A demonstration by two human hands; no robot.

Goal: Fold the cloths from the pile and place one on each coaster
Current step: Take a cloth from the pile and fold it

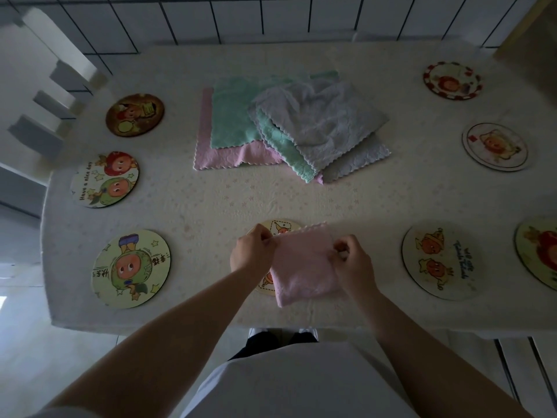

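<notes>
A folded pink cloth [304,263] lies over a round cartoon coaster [278,227] near the table's front edge, hiding most of it. My left hand [251,253] pinches the cloth's left edge and my right hand [352,263] pinches its right edge. The pile of cloths [289,125] sits at the table's middle: pink at the bottom, green ones and grey ones on top, all unfolded. Bare coasters lie around the table, three on the left [134,115] [105,179] [131,268] and several on the right [452,81] [495,147] [440,260].
The table carries a pale star-patterned cover [211,200]. A white chair back [51,86] stands at the far left, and a tiled wall runs behind the table. One more coaster [539,251] is cut off by the right edge of the view.
</notes>
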